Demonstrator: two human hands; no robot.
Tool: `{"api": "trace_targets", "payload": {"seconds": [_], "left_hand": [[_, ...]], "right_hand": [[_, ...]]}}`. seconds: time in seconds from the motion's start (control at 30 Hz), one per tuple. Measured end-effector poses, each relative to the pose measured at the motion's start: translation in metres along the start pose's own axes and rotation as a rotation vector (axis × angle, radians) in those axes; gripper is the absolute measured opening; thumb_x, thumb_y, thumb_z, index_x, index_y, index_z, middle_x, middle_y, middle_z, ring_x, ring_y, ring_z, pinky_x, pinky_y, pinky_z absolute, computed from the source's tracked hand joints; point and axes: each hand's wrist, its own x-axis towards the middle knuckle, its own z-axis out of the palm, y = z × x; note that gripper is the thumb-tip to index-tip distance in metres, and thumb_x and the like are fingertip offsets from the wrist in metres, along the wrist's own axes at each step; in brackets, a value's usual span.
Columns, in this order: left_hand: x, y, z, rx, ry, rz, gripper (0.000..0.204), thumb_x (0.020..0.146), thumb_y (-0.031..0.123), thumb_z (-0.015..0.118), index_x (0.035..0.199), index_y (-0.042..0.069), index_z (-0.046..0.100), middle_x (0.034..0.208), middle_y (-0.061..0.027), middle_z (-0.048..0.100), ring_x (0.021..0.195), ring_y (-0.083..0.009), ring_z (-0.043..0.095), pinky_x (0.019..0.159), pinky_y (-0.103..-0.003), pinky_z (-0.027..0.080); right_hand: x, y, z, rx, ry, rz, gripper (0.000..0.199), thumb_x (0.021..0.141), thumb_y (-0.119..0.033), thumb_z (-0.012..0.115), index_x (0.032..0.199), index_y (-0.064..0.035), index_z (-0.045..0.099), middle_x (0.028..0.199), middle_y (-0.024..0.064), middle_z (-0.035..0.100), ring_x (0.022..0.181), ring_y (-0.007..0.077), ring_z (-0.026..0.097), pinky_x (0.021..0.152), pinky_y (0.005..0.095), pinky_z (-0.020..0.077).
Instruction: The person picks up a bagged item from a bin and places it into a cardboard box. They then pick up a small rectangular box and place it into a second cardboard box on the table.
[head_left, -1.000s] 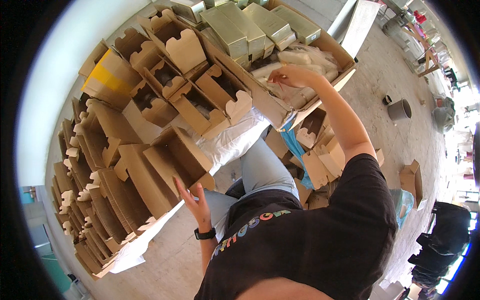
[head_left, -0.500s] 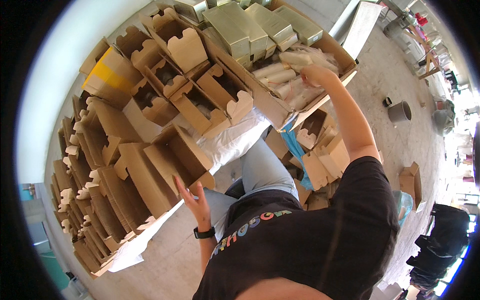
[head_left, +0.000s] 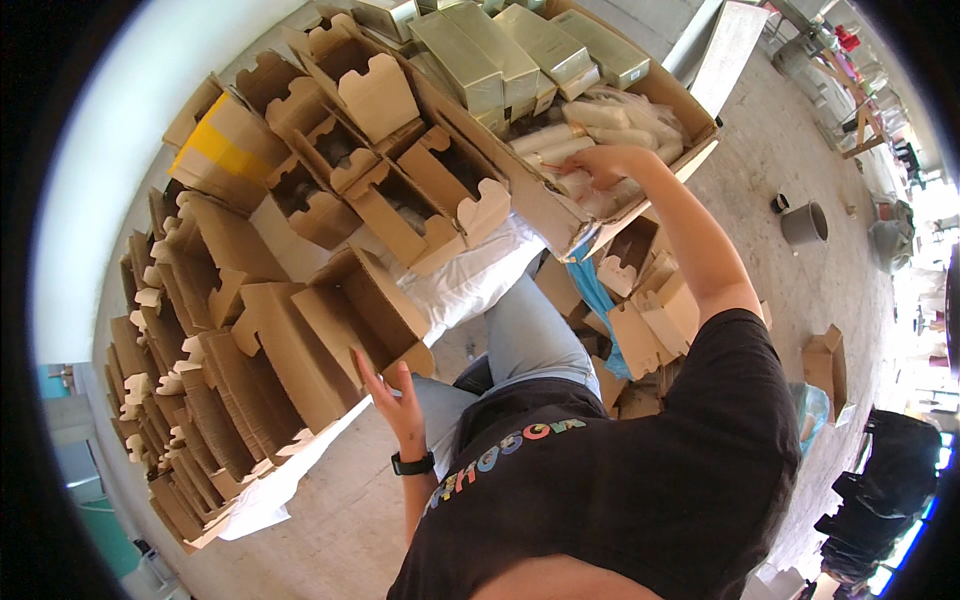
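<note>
My right hand [head_left: 612,166] just slid left over the wrapped rolls [head_left: 545,138], upper middle, so nothing's lifted clear; can't tell its grip. Left hand's [head_left: 402,408] fingers are spread by the open box [head_left: 368,305], left of centre.

A white-covered surface [head_left: 475,278] bears many open brown cardboard boxes [head_left: 285,350].

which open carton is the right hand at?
The largest cardboard carton, upper right of the cluster: the right hand is among its plastic-wrapped pale items, and only it shows gold boxes inside.
</note>
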Motion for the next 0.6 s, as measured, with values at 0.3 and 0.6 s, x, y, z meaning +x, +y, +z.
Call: {"api": "trace_targets", "payload": {"seconds": [0.3,0.6], "left_hand": [[-0.001,-0.002,-0.002,0.025,-0.006,-0.026,0.068,0.094,0.02,0.059,0.15,0.007,0.023,0.155,-0.0154,0.022,0.142,-0.0305,0.024,0.112,-0.047,0.024],[0.0,0.003,-0.001,0.026,-0.011,-0.031,0.069,0.093,0.02,0.06,0.15,0.007,0.024,0.155,-0.0155,0.023,0.142,-0.0308,0.025,0.112,-0.048,0.024]], "right_hand": [[-0.018,0.006,-0.006,0.132,0.515,-0.042,0.06,0.065,-0.009,0.074,0.121,-0.0131,0.055,0.111,0.0112,0.062,0.11,0.0277,0.056,0.093,0.0366,0.0445],[-0.028,-0.008,-0.025,0.407,1.62,-0.091,0.057,0.063,-0.025,0.088,0.109,-0.0033,0.061,0.096,0.0103,0.068,0.08,0.0208,0.065,0.079,0.0322,0.0526]]}}
